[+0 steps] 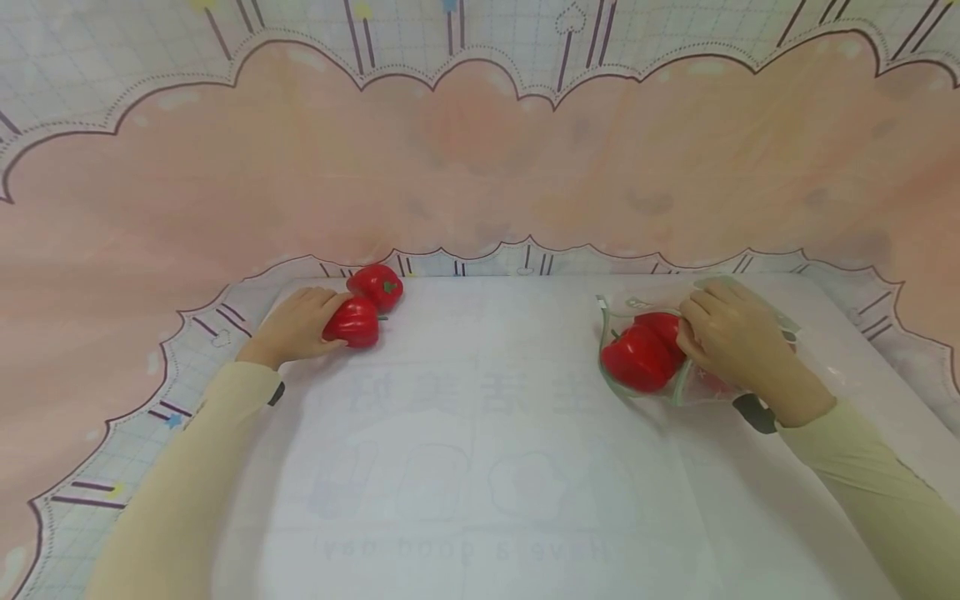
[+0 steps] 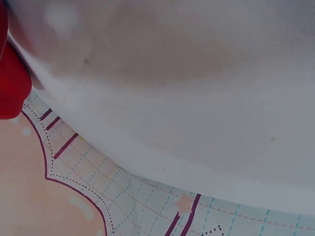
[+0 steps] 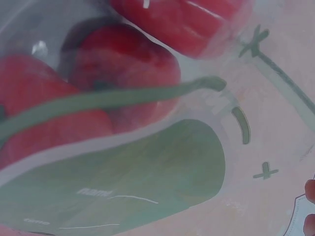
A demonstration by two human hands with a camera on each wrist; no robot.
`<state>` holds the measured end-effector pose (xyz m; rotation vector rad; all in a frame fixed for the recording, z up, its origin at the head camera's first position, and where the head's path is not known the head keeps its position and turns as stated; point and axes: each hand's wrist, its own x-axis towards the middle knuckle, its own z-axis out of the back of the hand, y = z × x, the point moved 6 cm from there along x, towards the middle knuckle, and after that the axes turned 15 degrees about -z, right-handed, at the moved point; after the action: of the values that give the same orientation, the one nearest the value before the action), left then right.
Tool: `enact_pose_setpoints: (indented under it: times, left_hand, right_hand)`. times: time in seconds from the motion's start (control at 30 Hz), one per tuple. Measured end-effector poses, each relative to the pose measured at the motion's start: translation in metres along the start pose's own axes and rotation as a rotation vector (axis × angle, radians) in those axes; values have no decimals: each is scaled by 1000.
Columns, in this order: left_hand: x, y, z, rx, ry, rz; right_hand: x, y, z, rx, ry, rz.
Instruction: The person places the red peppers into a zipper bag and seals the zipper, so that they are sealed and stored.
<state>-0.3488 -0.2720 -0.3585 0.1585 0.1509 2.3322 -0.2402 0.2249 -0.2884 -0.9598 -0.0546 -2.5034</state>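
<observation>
On the left of the table, my left hand has its fingers and thumb around a red bell pepper. A second red bell pepper lies right behind it, its green stem facing right. Over on the right, my right hand pinches a clear plastic bag with green edging. Red bell peppers show inside the bag. Through its film, the right wrist view shows several peppers and a green printed label. Only part of a red pepper appears in the left wrist view; the hand is out of it.
Both hands work over a white table with faint printed lettering and outlines. Behind and to the left hangs a peach cloth with a scalloped, checked border. The table's back edge runs just behind the peppers.
</observation>
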Motion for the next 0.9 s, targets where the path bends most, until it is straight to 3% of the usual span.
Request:
enact_pose_setpoints:
  times: [0.6,0.9]
  left_hand:
    - [4,-12,7,54,-80,-106]
    - [11,-22,14,57,-109,-129]
  right_hand:
    - [0,-3,-2,-3,3,-1]
    - [0,0,0,-1,2,-7]
